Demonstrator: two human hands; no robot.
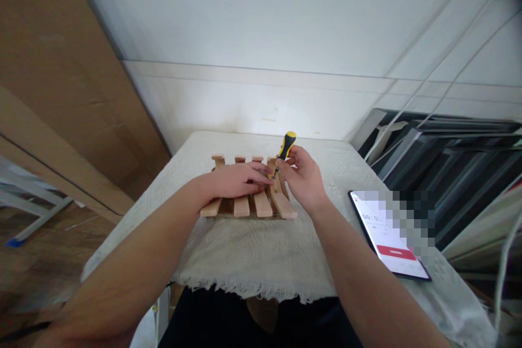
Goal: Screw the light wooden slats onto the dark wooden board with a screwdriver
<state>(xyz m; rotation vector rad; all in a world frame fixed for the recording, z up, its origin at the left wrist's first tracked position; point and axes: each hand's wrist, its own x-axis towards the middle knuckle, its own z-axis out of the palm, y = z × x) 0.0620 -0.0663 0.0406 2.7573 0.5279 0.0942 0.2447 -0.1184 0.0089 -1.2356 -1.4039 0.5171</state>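
Observation:
A small slatted wooden piece (241,206) lies on the cloth-covered table, its several pale slats running away from me. My left hand (242,178) rests flat across the slats, fingers stretched toward the right-hand slat. With my right hand (302,176) I grip a yellow and black screwdriver (287,145) by the lower part of its handle. The screwdriver leans a little, its tip down at the right-hand slat, close to my left fingertips. Whether a screw sits under the tip is too small to tell.
A phone (389,239) with a lit screen lies on the table cloth (261,250) to the right. Large cardboard (61,65) stands at the left. Dark framed panels (440,168) lean at the right, with white cables (444,70) hanging before them. A white wall (265,27) closes the back.

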